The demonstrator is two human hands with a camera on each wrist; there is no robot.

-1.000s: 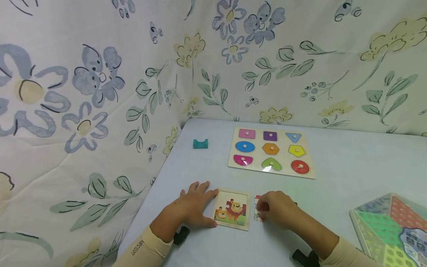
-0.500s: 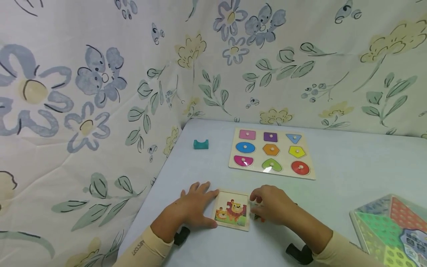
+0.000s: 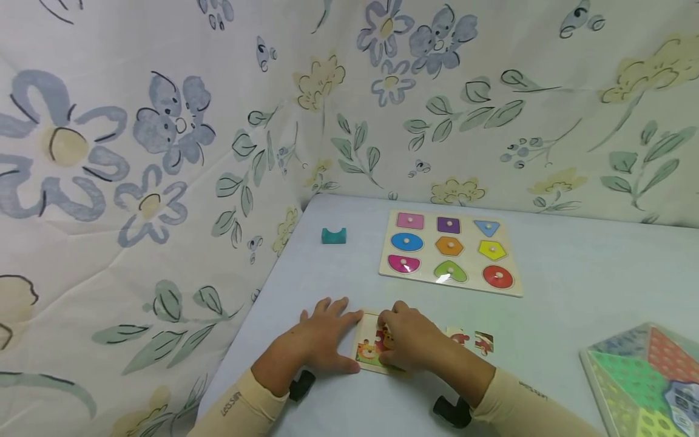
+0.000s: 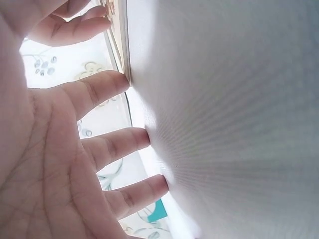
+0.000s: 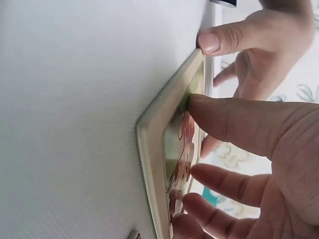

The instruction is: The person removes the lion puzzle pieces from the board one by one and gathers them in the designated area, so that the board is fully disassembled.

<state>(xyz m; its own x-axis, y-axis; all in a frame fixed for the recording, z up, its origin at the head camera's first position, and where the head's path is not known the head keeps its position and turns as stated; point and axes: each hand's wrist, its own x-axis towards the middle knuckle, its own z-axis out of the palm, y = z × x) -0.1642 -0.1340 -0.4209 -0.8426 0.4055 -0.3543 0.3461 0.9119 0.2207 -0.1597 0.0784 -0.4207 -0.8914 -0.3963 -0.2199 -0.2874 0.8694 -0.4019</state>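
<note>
A small wooden tray puzzle (image 3: 368, 368) with a lion picture lies on the table. My left hand (image 3: 327, 337) rests beside it with fingers spread; in the left wrist view the index fingertip (image 4: 119, 80) touches its edge. Over the tray's right half is my right hand (image 3: 412, 337). In the right wrist view its thumb (image 5: 219, 119) is straight and touches the green lower part of the picture, while its fingers (image 5: 229, 184) touch the lion pieces (image 5: 185, 144). No lifted piece shows between them. Two loose puzzle pieces (image 3: 483, 343) lie right of the tray, beyond the right forearm.
Behind the tray lies a shape-knob board (image 3: 450, 252) with colourful shapes. A teal block (image 3: 334, 236) sits at the back left. A clear-covered box of coloured parts (image 3: 639, 376) stands at the right. Floral cloth (image 3: 246, 152) hangs behind and to the left.
My right hand has moved left, from the loose pieces beside the tray onto the tray's right half. Two loose pieces came into sight behind it. My left hand stays in place.
</note>
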